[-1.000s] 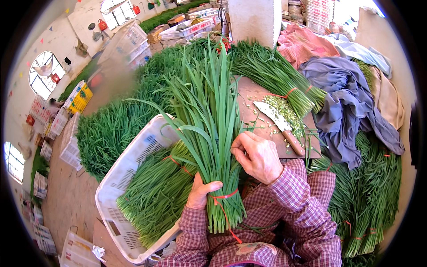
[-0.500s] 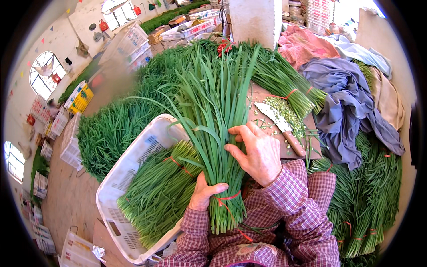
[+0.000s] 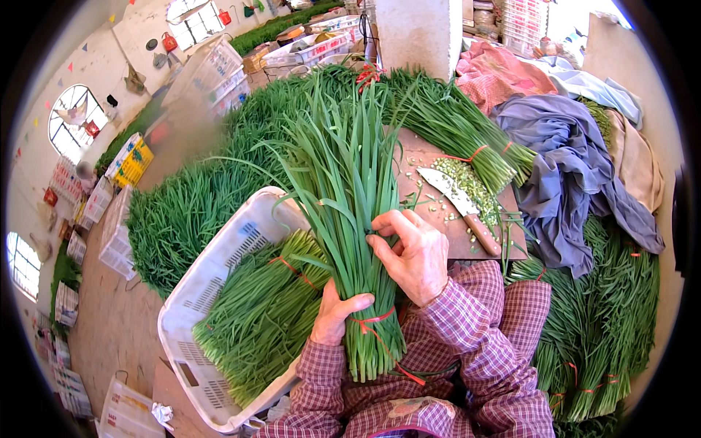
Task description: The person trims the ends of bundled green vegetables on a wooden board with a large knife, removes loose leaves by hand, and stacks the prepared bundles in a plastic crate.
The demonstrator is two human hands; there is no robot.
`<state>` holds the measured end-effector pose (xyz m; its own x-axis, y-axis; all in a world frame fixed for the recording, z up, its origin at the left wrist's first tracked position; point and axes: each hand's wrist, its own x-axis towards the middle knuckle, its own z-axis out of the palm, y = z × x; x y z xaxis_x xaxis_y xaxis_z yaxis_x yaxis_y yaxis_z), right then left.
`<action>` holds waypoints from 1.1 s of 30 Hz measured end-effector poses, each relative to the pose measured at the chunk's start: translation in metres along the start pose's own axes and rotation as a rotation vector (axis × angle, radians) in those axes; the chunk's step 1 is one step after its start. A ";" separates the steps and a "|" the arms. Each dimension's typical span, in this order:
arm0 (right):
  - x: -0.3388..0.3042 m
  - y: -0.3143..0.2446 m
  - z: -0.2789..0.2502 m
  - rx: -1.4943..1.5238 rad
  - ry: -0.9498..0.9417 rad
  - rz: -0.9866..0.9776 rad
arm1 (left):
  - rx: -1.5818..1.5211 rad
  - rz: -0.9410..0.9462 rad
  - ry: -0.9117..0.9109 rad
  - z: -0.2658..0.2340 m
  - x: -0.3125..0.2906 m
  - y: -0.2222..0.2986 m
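Observation:
A bundle of Chinese chives (image 3: 332, 201) stands tilted in front of me, leaves pointing away and cut stalks toward me. A red tie (image 3: 380, 319) rings it near the stalk end, with a loose tail hanging. My left hand (image 3: 336, 315) is wrapped round the bundle's left side just above the tie, thumb across the front. Higher up, my right hand (image 3: 415, 257) presses curled fingers and thumb together at the bundle's right side, pinching leaves there. Left of the bundle, a white plastic crate (image 3: 174, 332) holds tied chives (image 3: 255, 325).
On a wooden board (image 3: 415, 155) at the right lie a knife (image 3: 454, 198), chopped stalk bits (image 3: 467, 175) and tied chives (image 3: 471, 135). A heap of loose chives (image 3: 190, 212) spreads behind the crate. Grey cloth (image 3: 548, 168) and more bundles (image 3: 599, 321) are at far right.
My right hand has shifted slightly left and down along the bundle. The leafy top has swung a little left, uncovering more of the board. My left hand keeps its grip.

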<state>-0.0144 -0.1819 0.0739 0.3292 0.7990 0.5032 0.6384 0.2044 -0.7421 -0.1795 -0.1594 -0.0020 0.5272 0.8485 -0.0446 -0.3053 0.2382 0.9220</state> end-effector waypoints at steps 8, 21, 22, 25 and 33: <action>-0.009 0.012 0.010 0.211 0.150 -0.005 | -0.089 -0.008 0.039 0.006 0.000 -0.002; -0.022 0.004 0.010 0.417 -0.066 0.097 | -0.100 -0.040 0.048 0.006 -0.001 -0.006; -0.021 0.005 0.010 0.398 -0.093 0.100 | -0.101 -0.032 0.037 0.004 -0.002 -0.007; -0.024 0.015 0.015 0.253 -0.065 -0.043 | -0.113 -0.026 0.045 0.004 -0.003 -0.004; -0.030 0.009 0.016 0.281 0.054 -0.021 | -0.096 -0.015 0.037 0.006 -0.004 -0.002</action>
<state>-0.0297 -0.1946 0.0447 0.3590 0.7634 0.5370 0.4302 0.3752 -0.8211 -0.1757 -0.1658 -0.0014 0.5034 0.8608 -0.0744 -0.3729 0.2941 0.8800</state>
